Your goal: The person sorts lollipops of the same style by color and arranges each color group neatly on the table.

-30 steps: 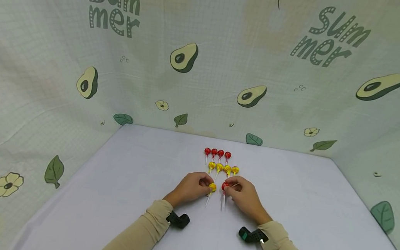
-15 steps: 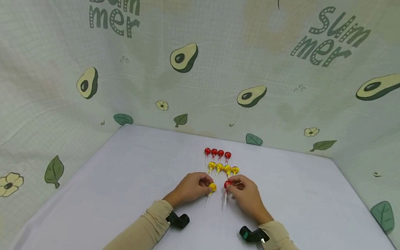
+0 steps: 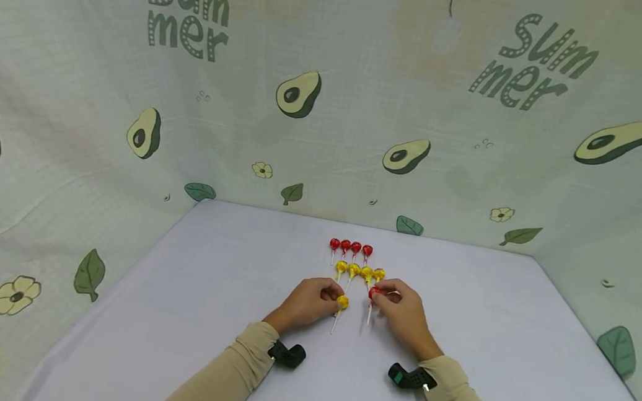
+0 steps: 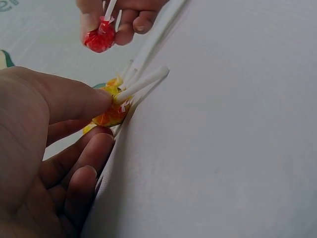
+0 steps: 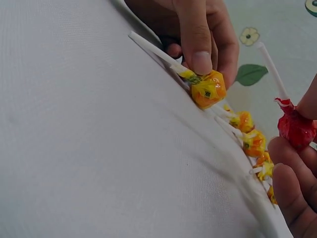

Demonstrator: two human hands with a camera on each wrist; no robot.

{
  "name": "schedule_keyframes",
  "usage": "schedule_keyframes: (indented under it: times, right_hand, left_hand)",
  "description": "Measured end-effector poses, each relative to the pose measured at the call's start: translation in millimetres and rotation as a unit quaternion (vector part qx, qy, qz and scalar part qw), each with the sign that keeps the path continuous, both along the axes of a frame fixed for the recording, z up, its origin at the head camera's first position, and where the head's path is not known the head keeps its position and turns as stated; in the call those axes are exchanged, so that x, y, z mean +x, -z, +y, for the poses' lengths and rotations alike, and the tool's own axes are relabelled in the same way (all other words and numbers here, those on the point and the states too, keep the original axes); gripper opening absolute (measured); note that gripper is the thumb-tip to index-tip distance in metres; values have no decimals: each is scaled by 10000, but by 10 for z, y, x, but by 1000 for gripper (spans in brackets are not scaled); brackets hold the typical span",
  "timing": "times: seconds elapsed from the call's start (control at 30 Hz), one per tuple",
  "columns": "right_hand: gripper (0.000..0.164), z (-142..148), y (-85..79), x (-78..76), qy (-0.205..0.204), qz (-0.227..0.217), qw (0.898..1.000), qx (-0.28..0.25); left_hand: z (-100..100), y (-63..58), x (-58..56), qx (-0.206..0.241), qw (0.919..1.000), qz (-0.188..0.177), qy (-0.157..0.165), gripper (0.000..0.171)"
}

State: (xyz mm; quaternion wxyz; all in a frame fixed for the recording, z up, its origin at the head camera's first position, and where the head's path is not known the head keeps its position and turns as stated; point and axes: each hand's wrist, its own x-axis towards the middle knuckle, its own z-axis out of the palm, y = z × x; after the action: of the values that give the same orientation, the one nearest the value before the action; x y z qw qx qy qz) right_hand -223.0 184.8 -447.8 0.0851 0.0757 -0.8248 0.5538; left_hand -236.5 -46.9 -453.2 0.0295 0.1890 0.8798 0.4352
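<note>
My left hand (image 3: 311, 301) pinches a yellow lollipop (image 3: 342, 302) by its wrapped head, low at the table, its white stick pointing toward me. In the left wrist view the thumb (image 4: 81, 101) presses on that wrapper. To the right, my right hand (image 3: 404, 311) holds a red lollipop (image 3: 373, 293) between thumb and fingers. The right wrist view shows this red lollipop (image 5: 295, 128) raised off the cloth, stick up and to the left. Just beyond the hands lies a row of several yellow lollipops (image 3: 354, 270), partly hidden by the right hand.
Behind the yellow row lies a row of several red lollipops (image 3: 356, 248), sticks toward me. A white cloth covers the table (image 3: 227, 268). Patterned fabric (image 3: 349, 122) hangs around its back and sides. Each wrist wears a black camera (image 3: 286, 354).
My right hand has moved to the right with the red lollipop, away from the left hand. The left hand keeps its hold on the yellow lollipop. The head view has shifted slightly.
</note>
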Motion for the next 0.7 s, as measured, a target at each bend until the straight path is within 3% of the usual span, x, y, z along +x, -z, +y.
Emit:
schedule_keyframes:
  times: [0.3,0.7]
  right_hand:
    - [22,61,-41,-18,155,-155,9997,115]
    - [21,130,-105,-123,190,-99,9992,-331]
  left_hand:
    - [17,-4,-9,26,10000,-3,47,13]
    - [-6,23,3,58,10000,-12,-4,12]
